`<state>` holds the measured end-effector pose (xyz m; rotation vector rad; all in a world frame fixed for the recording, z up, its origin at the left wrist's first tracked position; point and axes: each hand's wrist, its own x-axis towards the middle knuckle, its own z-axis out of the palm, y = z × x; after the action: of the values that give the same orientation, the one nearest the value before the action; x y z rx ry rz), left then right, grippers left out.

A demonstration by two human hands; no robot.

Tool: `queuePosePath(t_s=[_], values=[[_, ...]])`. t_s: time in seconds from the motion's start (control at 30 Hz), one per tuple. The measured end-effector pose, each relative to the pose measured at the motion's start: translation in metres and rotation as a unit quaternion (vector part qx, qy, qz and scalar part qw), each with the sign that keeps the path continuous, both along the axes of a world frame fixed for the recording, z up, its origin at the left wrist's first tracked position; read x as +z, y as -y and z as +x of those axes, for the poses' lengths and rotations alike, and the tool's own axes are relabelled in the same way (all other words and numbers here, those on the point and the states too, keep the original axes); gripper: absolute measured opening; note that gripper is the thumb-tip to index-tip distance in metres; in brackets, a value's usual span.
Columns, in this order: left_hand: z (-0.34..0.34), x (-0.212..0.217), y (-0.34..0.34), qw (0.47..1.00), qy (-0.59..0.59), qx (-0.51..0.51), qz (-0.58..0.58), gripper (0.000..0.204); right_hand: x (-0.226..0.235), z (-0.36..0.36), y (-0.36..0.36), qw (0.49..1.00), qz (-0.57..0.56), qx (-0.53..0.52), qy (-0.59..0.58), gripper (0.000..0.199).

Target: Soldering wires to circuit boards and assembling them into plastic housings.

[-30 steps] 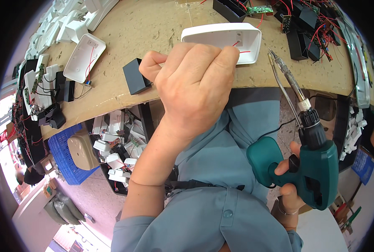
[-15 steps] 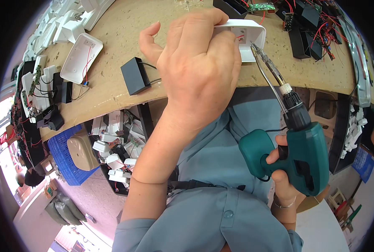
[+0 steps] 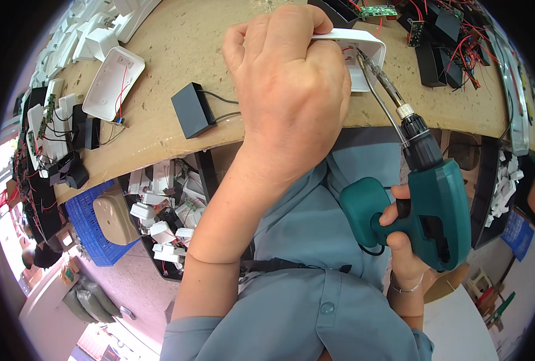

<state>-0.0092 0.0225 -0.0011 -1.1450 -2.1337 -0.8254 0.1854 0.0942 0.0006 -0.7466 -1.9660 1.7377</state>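
Observation:
My left hand (image 3: 294, 90) is closed around a white plastic housing (image 3: 372, 48) on the bench, covering much of it. A bit of red wire shows inside the housing. In my right hand (image 3: 404, 253) is a green soldering gun (image 3: 439, 210), gripped by its handle with a finger at the black trigger. Its hot tip and the thin metal feed tube beside it reach into the housing's open side; whether the tip touches anything there I cannot tell. Left of my left hand lies a black box (image 3: 193, 110) with two dark leads running toward my wrist.
Another white housing (image 3: 114, 84) with a red wire lies on the bench (image 3: 159, 54). White casings (image 3: 102, 42) pile at the far left. Black boxes with red wires (image 3: 445, 60) and a green circuit board (image 3: 377, 11) sit far right. Below the edge stand a parts bin (image 3: 165, 222) and a blue crate (image 3: 93, 225).
The soldering gun has shifted slightly up and left, its tip deeper in the housing. My left hand has moved a little right, its thumb drawn in closer. The housing has shifted slightly right.

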Motion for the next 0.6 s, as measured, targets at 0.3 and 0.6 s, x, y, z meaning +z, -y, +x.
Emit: queuePosePath(t_s=[0.3,0.6], values=[[0.002,0.013,0.001,0.998,0.038,-0.012,-0.045,0.005,-0.004,-0.001,-0.002,0.999,0.021,0.031,-0.009,0.058],[0.004,0.011,-0.001,0.996,0.065,-0.029,-0.055,0.006,0.003,-0.001,0.003,0.999,-0.032,0.005,0.023,0.055]])
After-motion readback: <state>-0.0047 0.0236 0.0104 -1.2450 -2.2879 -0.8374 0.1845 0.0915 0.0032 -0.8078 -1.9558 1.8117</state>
